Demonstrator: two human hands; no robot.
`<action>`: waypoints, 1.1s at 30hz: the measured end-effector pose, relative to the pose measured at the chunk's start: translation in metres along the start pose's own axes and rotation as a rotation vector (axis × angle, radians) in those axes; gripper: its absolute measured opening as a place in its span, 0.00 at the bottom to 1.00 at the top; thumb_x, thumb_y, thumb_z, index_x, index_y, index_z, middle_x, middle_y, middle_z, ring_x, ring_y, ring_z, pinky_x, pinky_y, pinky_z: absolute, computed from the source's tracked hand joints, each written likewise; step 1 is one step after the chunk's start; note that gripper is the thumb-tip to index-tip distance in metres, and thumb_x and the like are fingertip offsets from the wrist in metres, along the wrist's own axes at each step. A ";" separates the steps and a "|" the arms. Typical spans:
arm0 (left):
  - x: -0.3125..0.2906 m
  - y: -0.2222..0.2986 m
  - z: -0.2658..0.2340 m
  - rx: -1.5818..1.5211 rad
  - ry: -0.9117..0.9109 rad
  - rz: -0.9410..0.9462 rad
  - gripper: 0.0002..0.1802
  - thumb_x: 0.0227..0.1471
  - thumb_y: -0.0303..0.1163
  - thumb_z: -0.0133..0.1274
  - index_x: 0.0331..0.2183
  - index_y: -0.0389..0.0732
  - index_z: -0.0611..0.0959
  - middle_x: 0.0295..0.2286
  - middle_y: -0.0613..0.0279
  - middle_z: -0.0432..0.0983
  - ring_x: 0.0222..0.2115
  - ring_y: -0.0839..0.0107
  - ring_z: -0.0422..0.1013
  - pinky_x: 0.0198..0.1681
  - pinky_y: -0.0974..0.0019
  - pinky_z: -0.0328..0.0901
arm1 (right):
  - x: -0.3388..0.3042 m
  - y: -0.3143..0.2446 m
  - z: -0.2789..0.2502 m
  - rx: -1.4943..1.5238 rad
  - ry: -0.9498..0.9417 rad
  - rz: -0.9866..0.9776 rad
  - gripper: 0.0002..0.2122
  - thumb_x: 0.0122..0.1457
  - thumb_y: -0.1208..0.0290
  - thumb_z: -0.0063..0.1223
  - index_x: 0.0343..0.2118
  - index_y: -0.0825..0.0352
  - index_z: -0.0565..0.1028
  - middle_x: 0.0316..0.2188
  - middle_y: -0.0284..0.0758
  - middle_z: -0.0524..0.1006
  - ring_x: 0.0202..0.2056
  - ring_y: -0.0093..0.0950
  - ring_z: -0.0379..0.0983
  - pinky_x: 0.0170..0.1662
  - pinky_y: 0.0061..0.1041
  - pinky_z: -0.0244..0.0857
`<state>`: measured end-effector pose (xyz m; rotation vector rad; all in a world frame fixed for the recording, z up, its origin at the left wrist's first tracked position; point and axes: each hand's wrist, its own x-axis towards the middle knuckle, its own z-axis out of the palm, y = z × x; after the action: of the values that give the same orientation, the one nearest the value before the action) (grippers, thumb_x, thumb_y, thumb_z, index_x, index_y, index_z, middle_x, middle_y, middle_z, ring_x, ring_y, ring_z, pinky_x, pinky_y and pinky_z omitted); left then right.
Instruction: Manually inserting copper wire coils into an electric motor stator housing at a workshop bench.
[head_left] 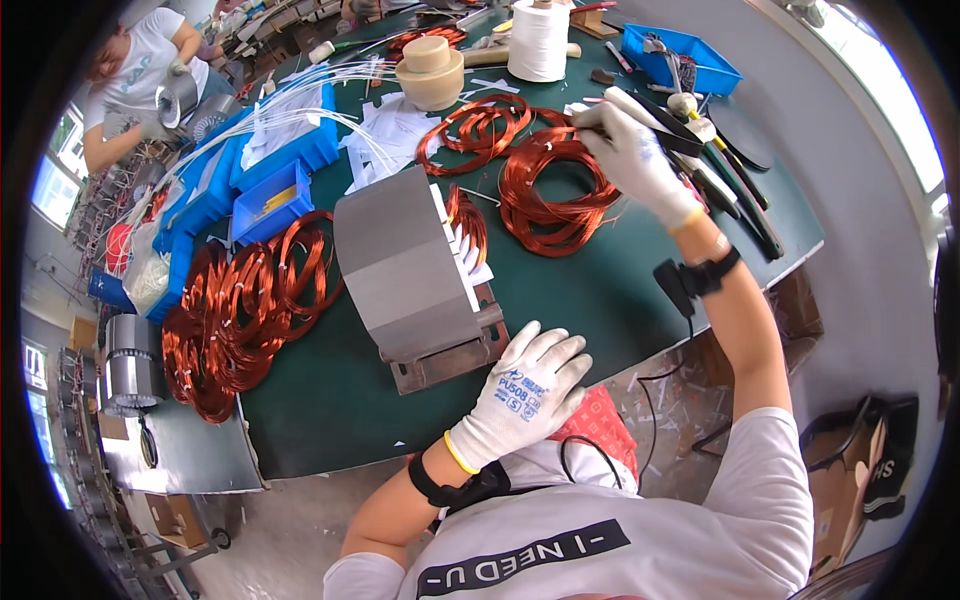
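My left hand, in a white work glove, lies with its fingers stretched out at the table's near edge. It holds nothing and is beside the metal base of a grey stator core. White paper slot liners and a copper winding show at the core's right end. My gloved right hand is farther off, over the right rim of a coil of copper wire and beside the hand tools. Its fingers are bent and close together; what they grip, if anything, is hidden.
Copper coils are heaped at the left by blue bins. Behind the core are a cream stepped block and a white thread spool. Hand tools lie right, below a blue tray. A co-worker is at far left.
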<state>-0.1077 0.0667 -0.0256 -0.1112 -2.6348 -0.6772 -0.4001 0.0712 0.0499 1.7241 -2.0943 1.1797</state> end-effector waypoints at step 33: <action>-0.011 0.014 -0.070 -1.925 0.157 -0.247 0.25 0.63 0.51 0.43 0.22 0.41 0.70 0.14 0.70 0.58 0.18 0.73 0.59 0.24 0.62 0.63 | -0.158 -0.097 -0.030 1.660 -0.087 1.052 0.14 0.65 0.58 0.49 0.42 0.65 0.73 0.26 0.26 0.72 0.21 0.13 0.61 0.23 0.14 0.55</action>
<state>-0.0690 0.0457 0.0315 -0.2250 -0.9457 -2.7295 -0.2749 0.2085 0.0207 0.4525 -1.9513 3.8386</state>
